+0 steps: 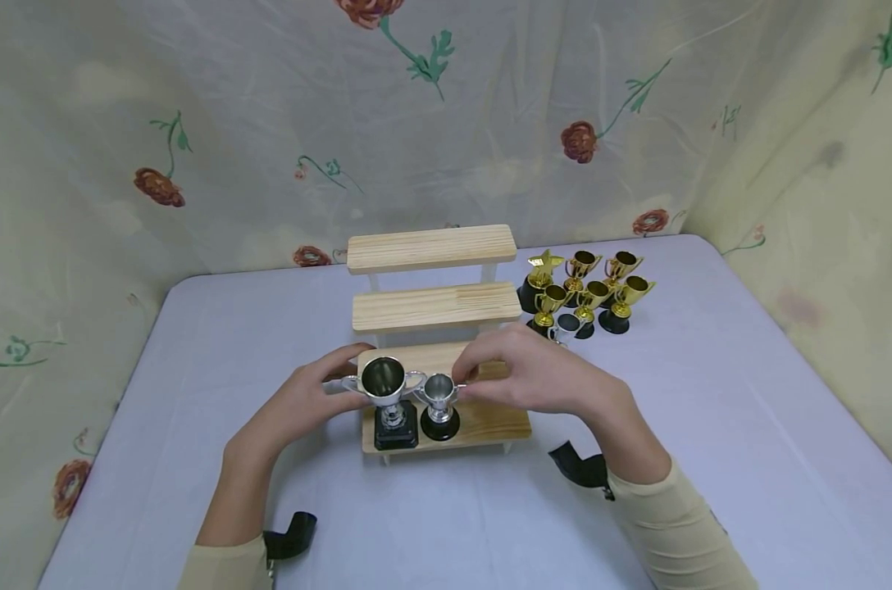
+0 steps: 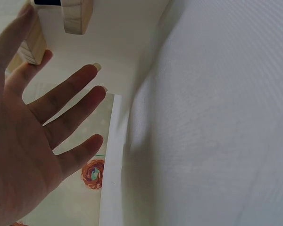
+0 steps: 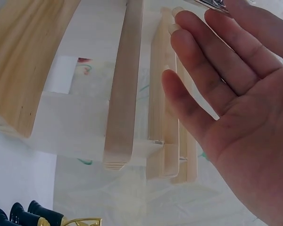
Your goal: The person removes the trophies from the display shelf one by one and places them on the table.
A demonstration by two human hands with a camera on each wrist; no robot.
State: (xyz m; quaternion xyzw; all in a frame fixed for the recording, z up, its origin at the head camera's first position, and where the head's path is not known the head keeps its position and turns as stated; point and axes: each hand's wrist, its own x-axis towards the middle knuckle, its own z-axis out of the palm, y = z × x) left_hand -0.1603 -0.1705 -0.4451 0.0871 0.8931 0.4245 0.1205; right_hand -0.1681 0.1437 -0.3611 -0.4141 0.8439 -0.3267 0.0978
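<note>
Two silver trophy cups stand side by side on the lowest board [image 1: 490, 424] of a three-tier wooden shelf. The larger cup [image 1: 384, 378] has a square black base; the smaller cup [image 1: 439, 393] has a round one. My right hand [image 1: 538, 369] pinches the smaller cup's right handle between thumb and forefinger, its other fingers extended in the right wrist view. By the larger cup's left handle is my left hand [image 1: 298, 406]. In the left wrist view its fingers are spread, with a fingertip at the end of a shelf board [image 2: 34, 44].
The middle board [image 1: 434, 307] and top board [image 1: 431, 248] rise behind. Right of the shelf stand several gold cups [image 1: 621, 303], a gold star trophy [image 1: 540, 279] and a silver cup [image 1: 567, 324], partly behind my right hand. A floral cloth [image 1: 490, 123] hangs behind the white-covered table [image 1: 431, 524].
</note>
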